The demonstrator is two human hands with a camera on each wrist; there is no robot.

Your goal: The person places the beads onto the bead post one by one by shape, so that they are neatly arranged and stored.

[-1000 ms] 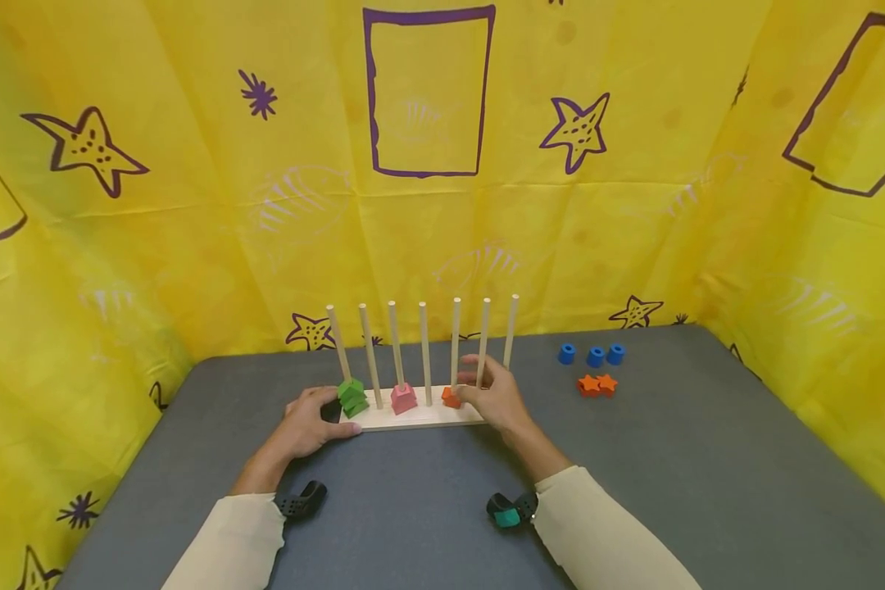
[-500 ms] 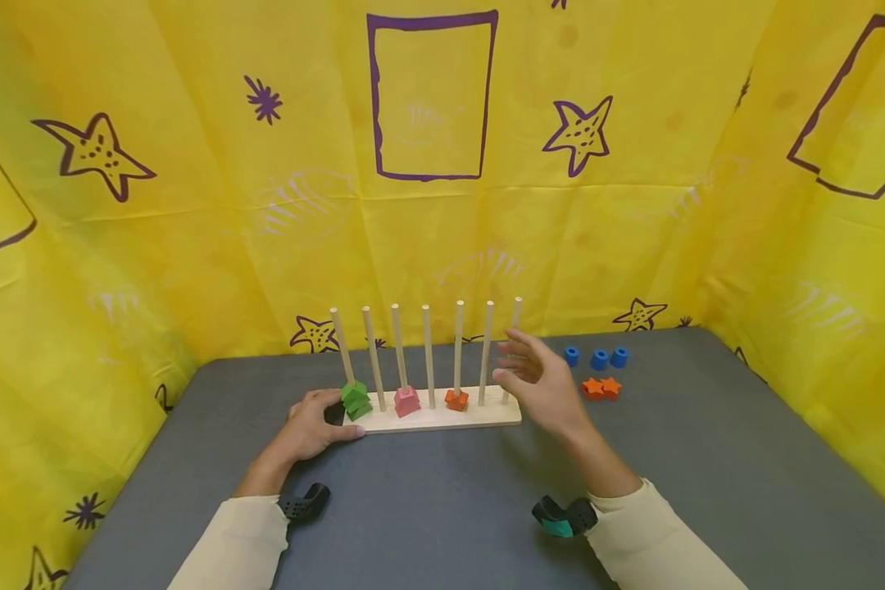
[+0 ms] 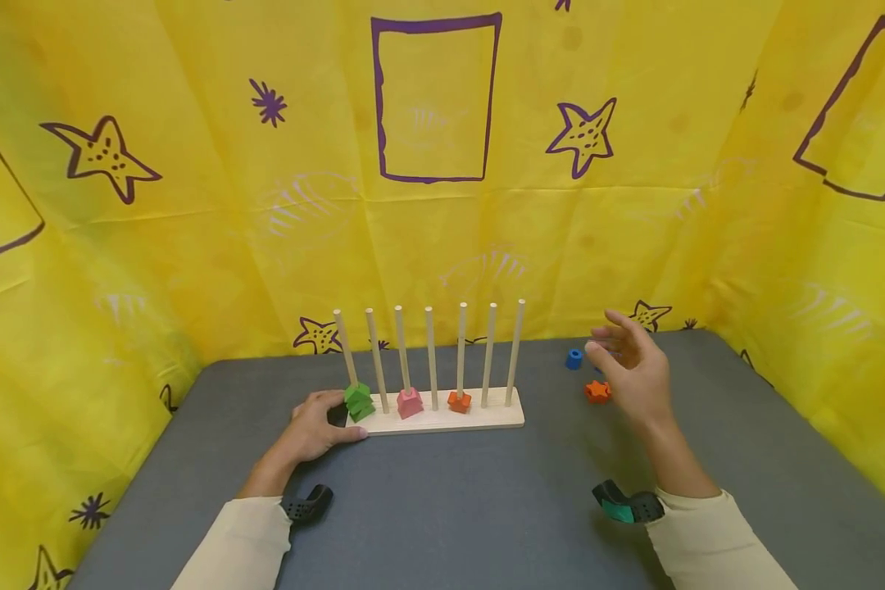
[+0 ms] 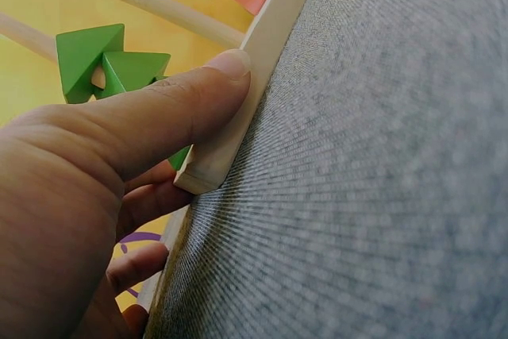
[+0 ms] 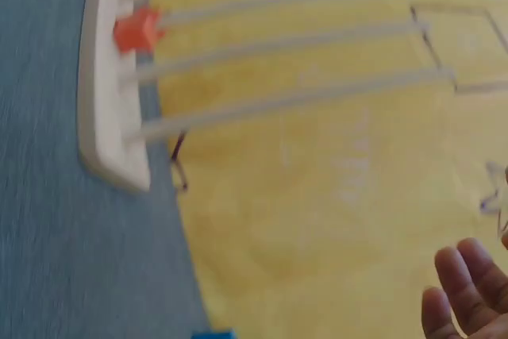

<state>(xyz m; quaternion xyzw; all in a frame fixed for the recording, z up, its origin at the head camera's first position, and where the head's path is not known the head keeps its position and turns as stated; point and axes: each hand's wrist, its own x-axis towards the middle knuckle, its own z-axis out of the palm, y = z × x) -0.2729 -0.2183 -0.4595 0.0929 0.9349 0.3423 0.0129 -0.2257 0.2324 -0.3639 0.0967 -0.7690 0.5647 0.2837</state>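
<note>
At its left end, my left hand (image 3: 315, 426) grips the wooden peg board (image 3: 487, 419), thumb along the front edge, as the left wrist view shows too. Beside the fingers, green triangular pieces (image 3: 359, 403) are threaded on the leftmost peg. Pink pieces (image 3: 409, 403) sit low on another peg, and an orange star (image 3: 459, 401) on one further right. My right hand (image 3: 637, 381) is raised with nothing in it, fingers apart and relaxed. It overlaps the loose pieces at the right: an orange star piece (image 3: 597, 392) and a blue cylinder (image 3: 574, 359) show, others are mostly hidden.
Grey cloth (image 3: 442, 508) covers the table. A yellow printed curtain (image 3: 428, 229) hangs close behind it and along both sides. Tall upright pegs (image 3: 516, 352) rise from the board, several of them bare.
My right hand has left the orange star on its peg and moved right, past the board's end, to over the loose pieces. The left hand stays on the board.
</note>
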